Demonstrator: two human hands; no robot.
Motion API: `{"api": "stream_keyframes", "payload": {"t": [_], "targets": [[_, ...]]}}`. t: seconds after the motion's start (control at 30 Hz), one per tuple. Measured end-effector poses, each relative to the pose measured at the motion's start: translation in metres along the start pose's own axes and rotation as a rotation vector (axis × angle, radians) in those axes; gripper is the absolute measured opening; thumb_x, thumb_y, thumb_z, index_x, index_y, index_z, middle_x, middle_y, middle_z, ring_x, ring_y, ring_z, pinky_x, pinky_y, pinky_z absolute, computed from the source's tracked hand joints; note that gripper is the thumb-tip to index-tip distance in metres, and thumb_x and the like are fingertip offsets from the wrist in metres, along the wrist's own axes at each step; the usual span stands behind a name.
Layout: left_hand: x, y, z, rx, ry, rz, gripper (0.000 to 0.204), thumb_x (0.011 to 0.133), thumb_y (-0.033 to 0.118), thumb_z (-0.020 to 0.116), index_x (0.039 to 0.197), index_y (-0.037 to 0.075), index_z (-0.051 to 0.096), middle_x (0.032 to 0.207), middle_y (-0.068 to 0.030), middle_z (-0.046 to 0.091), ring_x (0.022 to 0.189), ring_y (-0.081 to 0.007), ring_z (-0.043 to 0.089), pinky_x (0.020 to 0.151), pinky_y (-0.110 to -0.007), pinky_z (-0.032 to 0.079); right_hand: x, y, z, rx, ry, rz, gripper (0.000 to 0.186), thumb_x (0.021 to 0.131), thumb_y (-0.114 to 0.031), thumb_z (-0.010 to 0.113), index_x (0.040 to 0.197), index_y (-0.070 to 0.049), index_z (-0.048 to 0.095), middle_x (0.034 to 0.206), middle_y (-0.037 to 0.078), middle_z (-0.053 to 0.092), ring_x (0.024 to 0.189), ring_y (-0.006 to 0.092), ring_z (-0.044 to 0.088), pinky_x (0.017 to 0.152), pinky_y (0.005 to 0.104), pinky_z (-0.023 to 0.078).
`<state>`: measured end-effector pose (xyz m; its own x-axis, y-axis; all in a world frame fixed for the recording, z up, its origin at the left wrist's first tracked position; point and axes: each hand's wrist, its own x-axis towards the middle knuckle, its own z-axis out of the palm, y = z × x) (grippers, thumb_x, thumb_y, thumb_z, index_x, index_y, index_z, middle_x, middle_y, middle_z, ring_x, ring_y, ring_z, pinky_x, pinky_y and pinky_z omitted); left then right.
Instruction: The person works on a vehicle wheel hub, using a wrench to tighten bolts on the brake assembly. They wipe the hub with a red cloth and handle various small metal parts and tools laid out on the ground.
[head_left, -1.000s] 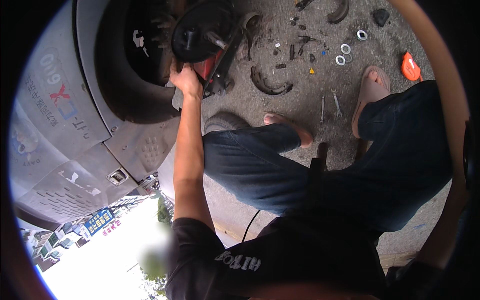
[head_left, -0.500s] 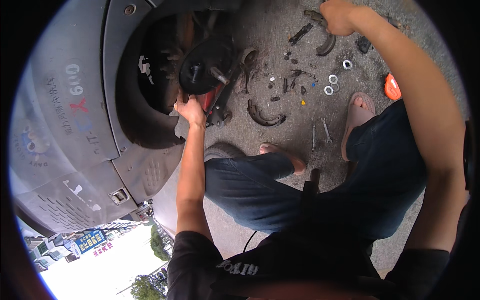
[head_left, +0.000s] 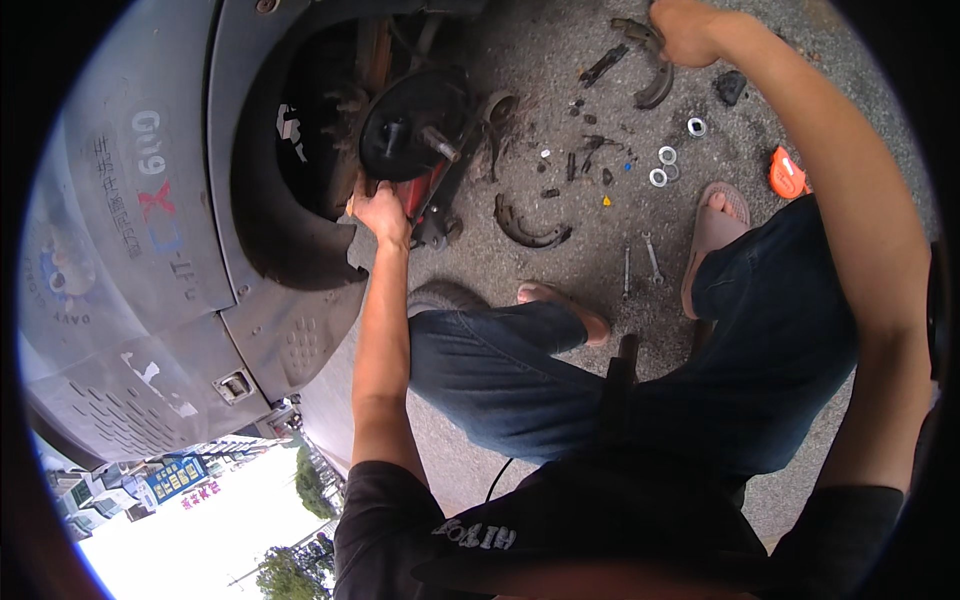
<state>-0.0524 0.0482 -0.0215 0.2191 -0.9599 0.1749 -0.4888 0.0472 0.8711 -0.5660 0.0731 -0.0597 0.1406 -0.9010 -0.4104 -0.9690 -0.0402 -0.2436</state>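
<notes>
At the wheel opening, my left hand is closed at the lower rim of a round black brake plate, from whose middle a metal axle stub sticks out. Some of its fingers are hidden behind the rim. Far to the right, my right hand has its fingers curled round the outer edge of a curved brake shoe. Whether that shoe is lifted off the ground cannot be told. A second brake shoe lies on the pavement, nearer to me.
The grey vehicle body fills the left. Small dark parts, washers, two wrenches and an orange tape measure lie on the pavement. A red part shows under the plate. A tyre lies by my left knee.
The whole view has shifted slightly. My right hand keeps its place by the brake shoe and my left hand stays at the plate's rim; the parts lie as before.
</notes>
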Motion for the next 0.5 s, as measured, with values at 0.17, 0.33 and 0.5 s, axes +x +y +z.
{"api": "stream_keyframes", "payload": {"t": [0.17,0.33,0.5], "targets": [[-0.009,0.020,0.006,-0.058,-0.047,-0.075,0.062,0.087,-0.015,0.046,0.148,-0.010,0.037,0.136,-0.0187,0.058,0.121,-0.0246,0.059,0.102,-0.033,0.050,0.003,0.006,0.005,0.019,0.012,-0.009,0.037,0.080,-0.032,0.074,0.098,0.000,0.075,0.101,0.022,0.073,0.097,0.0361,0.070,0.085,0.0445,0.056],[-0.016,0.026,-0.004,0.163,-0.056,-0.081,0.064,0.086,-0.009,0.055,0.147,-0.013,0.037,0.132,-0.0204,0.060,0.121,-0.0237,0.059,0.101,-0.031,0.048,0.005,0.014,0.014,0.093,0.164,-0.171,0.026,0.079,-0.018,0.075,0.089,0.006,0.072,0.090,0.027,0.070,0.089,0.0403,0.069,0.080,0.0459,0.054],[0.002,0.007,-0.015,0.143,-0.121,-0.017,0.065,0.087,-0.001,0.062,0.147,-0.012,0.039,0.136,-0.0211,0.058,0.117,-0.0229,0.060,0.098,-0.030,0.047,0.003,0.002,0.004,0.004,0.119,-0.132,0.030,0.082,-0.023,0.073,0.094,0.005,0.073,0.096,0.025,0.072,0.096,0.0402,0.069,0.085,0.0460,0.054]]}}
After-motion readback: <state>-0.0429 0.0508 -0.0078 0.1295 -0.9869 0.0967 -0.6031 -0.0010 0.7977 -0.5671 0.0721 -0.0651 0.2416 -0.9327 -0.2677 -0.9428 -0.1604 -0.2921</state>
